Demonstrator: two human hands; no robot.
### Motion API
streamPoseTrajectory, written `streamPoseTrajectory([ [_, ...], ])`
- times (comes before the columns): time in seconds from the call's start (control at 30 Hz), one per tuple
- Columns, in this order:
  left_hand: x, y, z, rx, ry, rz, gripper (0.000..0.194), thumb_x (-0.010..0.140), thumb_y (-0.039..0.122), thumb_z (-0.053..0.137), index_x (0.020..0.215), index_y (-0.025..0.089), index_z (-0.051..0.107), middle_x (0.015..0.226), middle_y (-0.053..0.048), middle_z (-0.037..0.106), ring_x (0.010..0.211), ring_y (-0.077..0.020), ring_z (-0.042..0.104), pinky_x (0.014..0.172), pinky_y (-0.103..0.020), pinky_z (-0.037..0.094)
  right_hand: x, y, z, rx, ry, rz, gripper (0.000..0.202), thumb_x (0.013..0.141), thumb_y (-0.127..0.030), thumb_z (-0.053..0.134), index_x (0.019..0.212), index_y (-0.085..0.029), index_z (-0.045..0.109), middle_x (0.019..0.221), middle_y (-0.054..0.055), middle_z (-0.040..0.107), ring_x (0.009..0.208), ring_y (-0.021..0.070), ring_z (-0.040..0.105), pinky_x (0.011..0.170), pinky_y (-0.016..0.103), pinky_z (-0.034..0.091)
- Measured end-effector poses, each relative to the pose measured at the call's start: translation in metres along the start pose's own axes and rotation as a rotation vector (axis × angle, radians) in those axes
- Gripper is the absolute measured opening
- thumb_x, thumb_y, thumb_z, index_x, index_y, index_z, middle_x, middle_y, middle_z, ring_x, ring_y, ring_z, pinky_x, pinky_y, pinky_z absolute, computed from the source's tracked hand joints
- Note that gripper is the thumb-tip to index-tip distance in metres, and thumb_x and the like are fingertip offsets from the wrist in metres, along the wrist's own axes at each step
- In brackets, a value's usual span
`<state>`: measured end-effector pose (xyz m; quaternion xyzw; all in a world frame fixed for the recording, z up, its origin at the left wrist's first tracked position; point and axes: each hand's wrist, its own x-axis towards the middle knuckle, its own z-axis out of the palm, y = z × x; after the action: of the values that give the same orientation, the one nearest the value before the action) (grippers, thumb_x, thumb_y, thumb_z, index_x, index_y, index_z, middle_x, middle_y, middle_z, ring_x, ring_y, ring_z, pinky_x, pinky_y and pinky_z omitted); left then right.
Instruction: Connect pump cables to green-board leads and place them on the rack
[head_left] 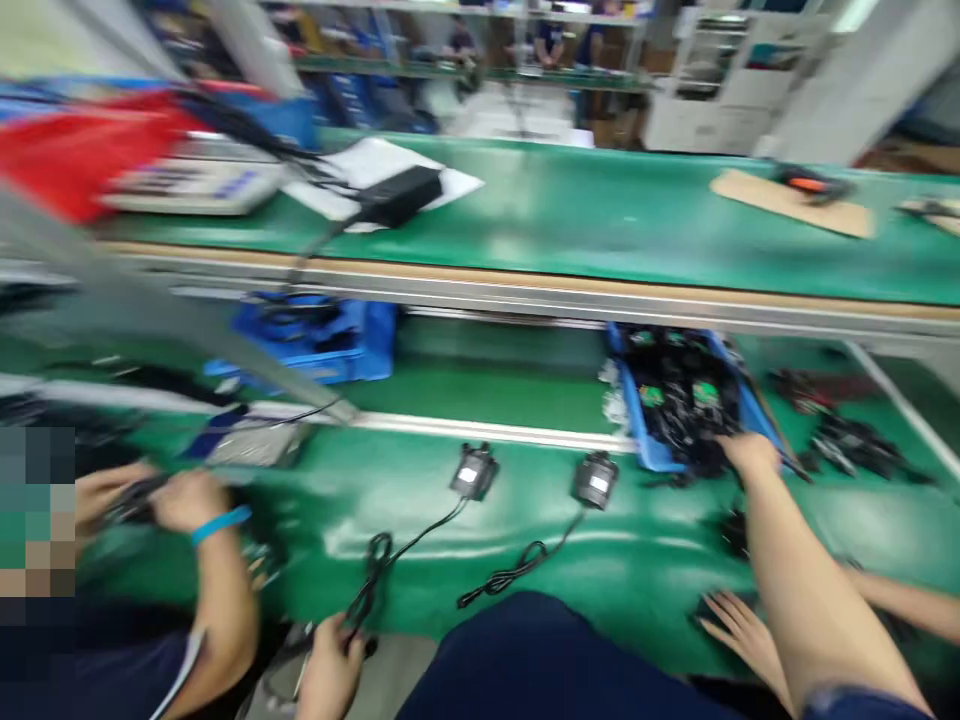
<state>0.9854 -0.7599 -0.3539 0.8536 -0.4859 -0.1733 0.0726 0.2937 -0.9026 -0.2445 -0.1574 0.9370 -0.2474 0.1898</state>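
Black adapter (474, 471), cord end nearer, long axis leaning right; left hand (330, 655) grips cord (369, 585); right hand (750, 455), hold unclear.

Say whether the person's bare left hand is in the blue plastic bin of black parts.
No: the bare left hand holds a looped black cable, while the bare right hand is at the blue plastic bin.

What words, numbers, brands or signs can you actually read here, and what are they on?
None can be read.
Left black box: white label, too small and blurred to read.
Right black box: white label, likewise unreadable.
Pale device on the upper shelf: bluish marks, too blurred to read.
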Motion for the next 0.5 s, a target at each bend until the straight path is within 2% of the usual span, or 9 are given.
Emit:
streamPoseTrajectory([
  [0.03, 0.001, 0.007, -0.004, -0.095, -0.026, -0.039, 0.021, 0.07, 0.031, 0.052, 0.09, 0.024, 0.054, 0.077, -0.002, 0.073, 0.08, -0.027, 0.073, 0.069, -0.034, 0.058, -0.004, -0.004, 0.009, -0.101, 0.068, 0.006, 0.029, 0.066, -0.027, 0.077, 0.086, -0.008, 0.068, 0.124, 0.041, 0.051, 0.129, 0.053, 0.042, 0.097, 0.069, 0.03],
  [0.07, 0.005, 0.01, -0.006, -0.178, -0.016, -0.063, 0.024, 0.072, 0.03, 0.052, 0.094, 0.024, 0.056, 0.082, -0.003, 0.074, 0.086, -0.0268, 0.073, 0.074, -0.034, 0.057, -0.008, -0.01, 0.021, -0.269, 0.164, -0.074, 0.037, 0.076, -0.037, 0.069, 0.098, -0.008, 0.069, 0.132, 0.039, 0.048, 0.131, 0.0515, 0.04, 0.098, 0.066, 0.03],
  [0.13, 0.018, 0.01, -0.007, -0.309, 0.029, -0.096, 0.029, 0.076, 0.031, 0.05, 0.102, 0.021, 0.057, 0.09, -0.007, 0.074, 0.092, -0.0267, 0.072, 0.08, -0.034, 0.056, -0.023, -0.03, 0.056, -0.396, 0.153, -0.362, 0.045, 0.086, -0.044, 0.053, 0.112, -0.01, 0.068, 0.128, 0.034, 0.055, 0.127, 0.0472, 0.047, 0.098, 0.06, 0.036],
  [0.17, 0.024, 0.007, -0.004, -0.348, 0.053, -0.111, 0.031, 0.078, 0.032, 0.049, 0.105, 0.02, 0.058, 0.091, -0.008, 0.074, 0.092, -0.0266, 0.072, 0.08, -0.035, 0.055, -0.036, -0.043, 0.077, -0.414, 0.089, -0.524, 0.045, 0.088, -0.044, 0.049, 0.112, -0.012, 0.068, 0.122, 0.029, 0.06, 0.121, 0.0444, 0.053, 0.096, 0.056, 0.04],
  [0.23, 0.038, 0.003, 0.005, -0.403, 0.073, -0.128, 0.031, 0.081, 0.032, 0.047, 0.107, 0.019, 0.059, 0.088, -0.008, 0.073, 0.087, -0.0261, 0.072, 0.078, -0.034, 0.054, -0.076, -0.077, 0.121, -0.358, -0.125, -0.814, 0.038, 0.084, -0.044, 0.051, 0.104, -0.016, 0.068, 0.11, 0.02, 0.068, 0.111, 0.0388, 0.061, 0.095, 0.05, 0.045],
  [0.33, 0.07, 0.011, 0.012, -0.433, 0.154, -0.155, 0.03, 0.08, 0.032, 0.053, 0.107, 0.021, 0.062, 0.081, -0.005, 0.071, 0.08, -0.025, 0.07, 0.073, -0.033, 0.054, -0.153, -0.14, 0.188, -0.239, -0.409, -1.122, 0.027, 0.081, -0.041, 0.055, 0.094, -0.021, 0.066, 0.102, 0.01, 0.071, 0.1, 0.0309, 0.066, 0.094, 0.044, 0.049],
  [0.4, 0.109, 0.027, -0.004, -0.421, 0.245, -0.168, 0.035, 0.078, 0.033, 0.058, 0.11, 0.022, 0.064, 0.081, -0.005, 0.07, 0.083, -0.0253, 0.07, 0.072, -0.032, 0.055, -0.208, -0.186, 0.23, -0.209, -0.539, -1.241, 0.023, 0.083, -0.038, 0.054, 0.093, -0.021, 0.066, 0.1, 0.008, 0.072, 0.097, 0.0281, 0.067, 0.093, 0.042, 0.049],
  [0.43, 0.134, 0.037, -0.019, -0.409, 0.279, -0.165, 0.038, 0.078, 0.034, 0.059, 0.113, 0.023, 0.064, 0.083, -0.005, 0.07, 0.085, -0.0258, 0.07, 0.073, -0.032, 0.055, -0.235, -0.211, 0.25, -0.206, -0.594, -1.275, 0.02, 0.084, -0.035, 0.054, 0.093, -0.021, 0.066, 0.1, 0.008, 0.072, 0.097, 0.0269, 0.067, 0.092, 0.04, 0.05],
  [0.5, 0.194, 0.056, -0.062, -0.383, 0.3, -0.126, 0.043, 0.08, 0.036, 0.058, 0.121, 0.023, 0.064, 0.086, -0.005, 0.07, 0.091, -0.0266, 0.07, 0.076, -0.033, 0.056, -0.285, -0.26, 0.292, -0.202, -0.672, -1.311, 0.016, 0.087, -0.029, 0.054, 0.093, -0.02, 0.066, 0.1, 0.007, 0.072, 0.096, 0.0244, 0.067, 0.091, 0.037, 0.05],
])
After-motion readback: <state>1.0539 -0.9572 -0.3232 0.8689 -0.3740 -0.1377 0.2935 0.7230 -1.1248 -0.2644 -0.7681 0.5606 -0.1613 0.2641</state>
